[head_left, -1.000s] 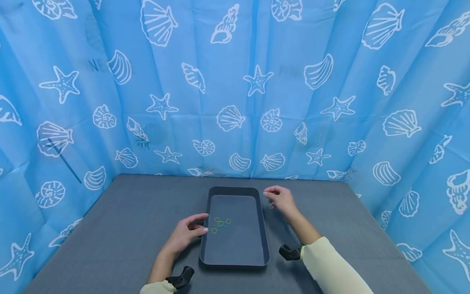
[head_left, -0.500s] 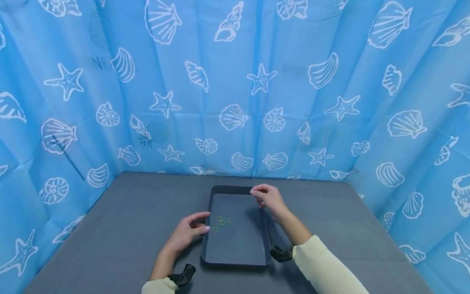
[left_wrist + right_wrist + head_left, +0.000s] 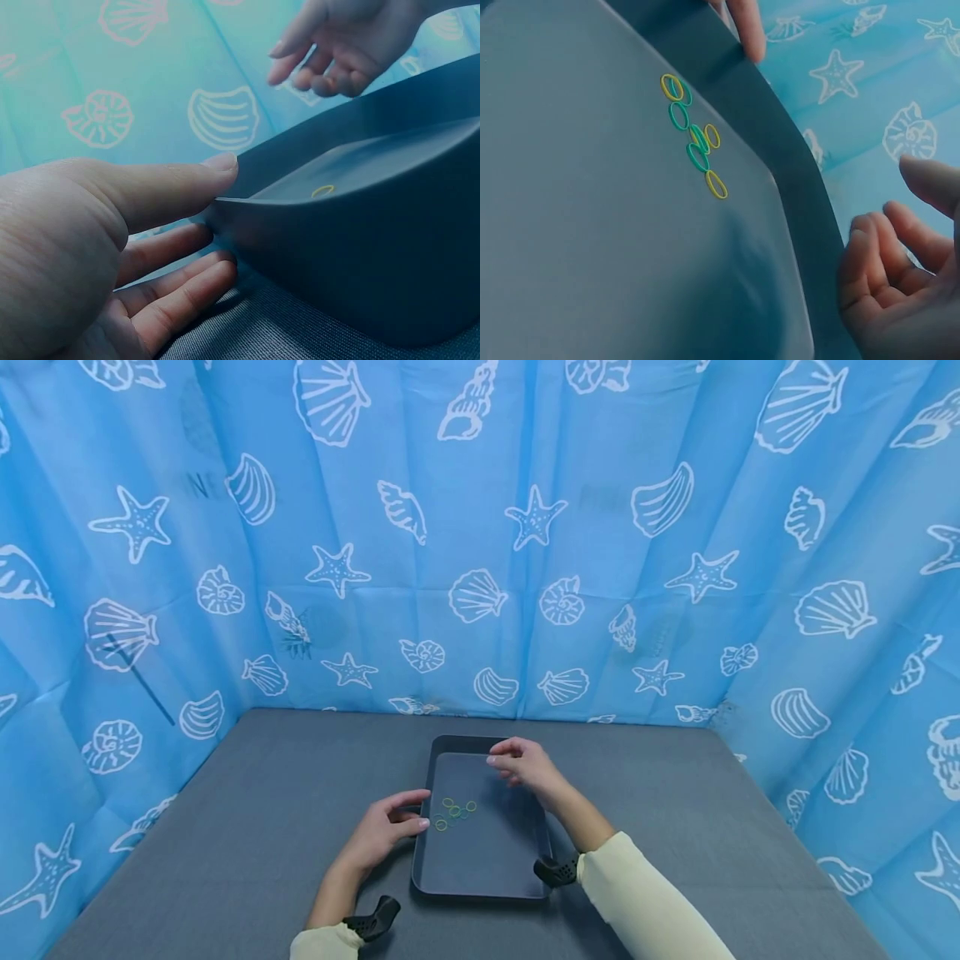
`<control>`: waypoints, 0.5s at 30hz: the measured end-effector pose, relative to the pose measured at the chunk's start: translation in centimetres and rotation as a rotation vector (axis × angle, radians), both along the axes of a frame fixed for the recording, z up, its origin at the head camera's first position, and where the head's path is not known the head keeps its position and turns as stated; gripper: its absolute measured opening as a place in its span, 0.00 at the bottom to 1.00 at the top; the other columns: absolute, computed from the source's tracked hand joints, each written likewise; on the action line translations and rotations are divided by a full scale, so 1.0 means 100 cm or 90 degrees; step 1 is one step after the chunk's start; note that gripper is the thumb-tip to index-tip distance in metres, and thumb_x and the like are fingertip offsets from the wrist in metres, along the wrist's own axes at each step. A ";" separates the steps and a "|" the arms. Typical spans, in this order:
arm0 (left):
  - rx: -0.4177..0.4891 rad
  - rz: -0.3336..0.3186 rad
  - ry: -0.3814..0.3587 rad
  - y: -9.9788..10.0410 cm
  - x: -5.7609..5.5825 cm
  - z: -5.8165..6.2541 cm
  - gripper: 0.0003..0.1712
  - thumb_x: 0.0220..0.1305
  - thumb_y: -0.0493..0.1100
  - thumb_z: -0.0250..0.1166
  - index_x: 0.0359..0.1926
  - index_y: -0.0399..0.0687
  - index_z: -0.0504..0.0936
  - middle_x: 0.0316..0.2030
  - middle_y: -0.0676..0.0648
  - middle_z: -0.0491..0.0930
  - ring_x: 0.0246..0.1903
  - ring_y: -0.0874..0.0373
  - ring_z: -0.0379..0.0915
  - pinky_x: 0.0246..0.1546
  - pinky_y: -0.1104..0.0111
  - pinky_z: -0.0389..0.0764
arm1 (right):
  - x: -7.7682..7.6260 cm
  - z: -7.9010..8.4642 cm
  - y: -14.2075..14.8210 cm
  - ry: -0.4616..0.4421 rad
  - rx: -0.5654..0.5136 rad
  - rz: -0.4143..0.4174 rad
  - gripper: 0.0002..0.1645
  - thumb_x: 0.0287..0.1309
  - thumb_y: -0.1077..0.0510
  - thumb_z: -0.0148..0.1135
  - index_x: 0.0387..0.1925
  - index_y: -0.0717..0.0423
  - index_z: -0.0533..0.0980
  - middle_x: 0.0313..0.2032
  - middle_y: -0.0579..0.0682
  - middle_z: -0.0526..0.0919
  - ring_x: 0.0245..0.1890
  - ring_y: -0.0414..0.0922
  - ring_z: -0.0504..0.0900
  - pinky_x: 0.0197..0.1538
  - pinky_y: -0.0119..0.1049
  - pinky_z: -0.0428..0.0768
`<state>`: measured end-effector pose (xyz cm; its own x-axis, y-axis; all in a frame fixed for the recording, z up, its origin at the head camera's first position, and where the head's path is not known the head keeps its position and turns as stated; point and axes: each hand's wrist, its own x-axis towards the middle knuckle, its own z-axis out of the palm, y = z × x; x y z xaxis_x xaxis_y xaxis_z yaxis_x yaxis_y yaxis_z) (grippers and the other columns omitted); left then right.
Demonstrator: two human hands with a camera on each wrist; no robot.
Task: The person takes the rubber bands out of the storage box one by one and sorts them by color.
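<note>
A dark grey rectangular tray [image 3: 487, 860] lies on the cloth-covered table. Several thin yellow and green rubber bands [image 3: 697, 142], some overlapping, sit on its floor near the left wall. At the tray's left rim is my left hand [image 3: 380, 832]. Its thumb touches the rim while the other fingers spread against or near the outer wall, as the left wrist view shows. My right hand [image 3: 525, 767] hovers above the tray's far right part, fingers loosely bent. Thumb and forefinger stand apart, and I see nothing between them in either wrist view.
A grey cloth [image 3: 315, 752] covers the table. Behind it and at the sides hangs a blue curtain [image 3: 420, 610] printed with white shells and starfish. Black wrist mounts [image 3: 372, 919] sit at both cuffs.
My right hand has moved left from beside the tray to above it. A small greenish loop seen below that hand earlier no longer shows. The left hand stays at the rim.
</note>
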<state>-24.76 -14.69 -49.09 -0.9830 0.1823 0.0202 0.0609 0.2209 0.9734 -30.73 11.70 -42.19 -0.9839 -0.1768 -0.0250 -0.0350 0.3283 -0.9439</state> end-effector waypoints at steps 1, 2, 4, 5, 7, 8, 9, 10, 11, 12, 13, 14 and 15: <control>0.001 -0.001 0.000 0.000 0.000 0.000 0.25 0.62 0.41 0.68 0.60 0.48 0.78 0.59 0.41 0.73 0.47 0.51 0.76 0.50 0.54 0.76 | -0.001 -0.001 -0.001 -0.005 0.007 0.012 0.15 0.63 0.57 0.64 0.47 0.62 0.78 0.38 0.54 0.81 0.39 0.56 0.80 0.38 0.41 0.80; 0.002 -0.001 0.001 0.000 0.000 0.000 0.25 0.62 0.40 0.68 0.60 0.48 0.78 0.59 0.41 0.73 0.47 0.51 0.76 0.50 0.54 0.76 | -0.001 -0.002 -0.001 -0.008 0.016 0.025 0.17 0.63 0.56 0.64 0.49 0.63 0.77 0.39 0.53 0.81 0.39 0.56 0.80 0.38 0.41 0.80; 0.003 -0.002 0.002 -0.001 0.000 0.000 0.25 0.62 0.40 0.69 0.60 0.48 0.78 0.59 0.41 0.73 0.47 0.51 0.76 0.50 0.54 0.76 | -0.002 -0.005 -0.003 -0.014 0.030 0.052 0.20 0.63 0.57 0.64 0.51 0.65 0.76 0.39 0.52 0.81 0.40 0.55 0.81 0.39 0.42 0.80; 0.003 -0.002 0.002 -0.001 0.000 0.000 0.25 0.62 0.40 0.69 0.60 0.48 0.78 0.59 0.41 0.73 0.47 0.51 0.76 0.50 0.54 0.76 | -0.002 -0.006 -0.004 -0.017 0.035 0.067 0.21 0.62 0.57 0.64 0.52 0.66 0.75 0.39 0.53 0.81 0.40 0.55 0.81 0.39 0.43 0.80; 0.002 0.000 0.002 -0.001 0.000 0.001 0.25 0.62 0.41 0.69 0.60 0.48 0.78 0.59 0.41 0.73 0.47 0.51 0.76 0.50 0.55 0.76 | -0.001 -0.007 -0.006 -0.016 0.047 0.098 0.23 0.62 0.58 0.64 0.54 0.68 0.74 0.38 0.53 0.81 0.40 0.56 0.82 0.39 0.44 0.81; 0.000 0.001 0.001 0.000 0.000 0.001 0.25 0.62 0.41 0.69 0.60 0.48 0.78 0.59 0.41 0.73 0.47 0.51 0.76 0.50 0.54 0.76 | 0.000 -0.008 -0.008 -0.010 0.055 0.114 0.23 0.62 0.59 0.64 0.54 0.69 0.73 0.38 0.54 0.81 0.39 0.57 0.82 0.39 0.44 0.81; -0.001 0.000 0.002 0.000 0.000 0.001 0.25 0.62 0.41 0.69 0.60 0.48 0.78 0.59 0.41 0.73 0.47 0.51 0.76 0.50 0.54 0.77 | 0.000 -0.009 -0.009 -0.008 0.060 0.125 0.23 0.62 0.60 0.64 0.55 0.70 0.73 0.37 0.54 0.81 0.39 0.57 0.82 0.39 0.44 0.81; -0.002 0.000 0.002 0.000 0.000 0.001 0.25 0.62 0.41 0.69 0.60 0.48 0.78 0.59 0.41 0.73 0.47 0.51 0.76 0.50 0.54 0.77 | 0.000 -0.011 -0.010 -0.004 0.065 0.136 0.24 0.61 0.60 0.65 0.55 0.70 0.73 0.37 0.54 0.81 0.39 0.57 0.81 0.39 0.44 0.81; -0.003 0.001 0.001 0.000 0.000 0.001 0.25 0.62 0.41 0.68 0.60 0.48 0.78 0.59 0.41 0.73 0.47 0.51 0.76 0.50 0.54 0.76 | 0.000 -0.012 -0.012 0.002 0.072 0.146 0.24 0.61 0.61 0.65 0.55 0.70 0.73 0.36 0.54 0.81 0.39 0.57 0.81 0.39 0.44 0.81; -0.005 0.001 0.000 0.000 0.000 0.001 0.25 0.62 0.42 0.68 0.60 0.48 0.78 0.59 0.41 0.73 0.47 0.51 0.76 0.50 0.54 0.76 | 0.000 -0.013 -0.013 0.008 0.079 0.153 0.24 0.61 0.61 0.65 0.55 0.71 0.73 0.36 0.54 0.80 0.39 0.56 0.81 0.39 0.44 0.81; -0.005 0.000 -0.001 0.000 0.000 0.001 0.25 0.62 0.42 0.68 0.61 0.48 0.78 0.59 0.40 0.73 0.47 0.51 0.76 0.50 0.54 0.76 | -0.001 -0.015 -0.015 0.013 0.086 0.159 0.24 0.61 0.61 0.65 0.55 0.71 0.73 0.36 0.54 0.80 0.38 0.55 0.81 0.39 0.44 0.81; -0.005 0.000 -0.003 0.000 0.000 0.001 0.25 0.63 0.42 0.68 0.61 0.48 0.78 0.59 0.40 0.73 0.47 0.51 0.76 0.50 0.53 0.76 | -0.002 -0.017 -0.017 0.016 0.092 0.162 0.24 0.61 0.61 0.65 0.55 0.71 0.73 0.36 0.54 0.80 0.38 0.53 0.81 0.39 0.44 0.81; -0.005 0.000 -0.005 0.000 0.000 0.001 0.25 0.63 0.42 0.68 0.61 0.48 0.78 0.59 0.40 0.73 0.47 0.51 0.76 0.50 0.53 0.76 | -0.003 -0.018 -0.018 0.018 0.099 0.163 0.24 0.60 0.61 0.66 0.55 0.70 0.73 0.36 0.54 0.80 0.37 0.52 0.81 0.39 0.44 0.81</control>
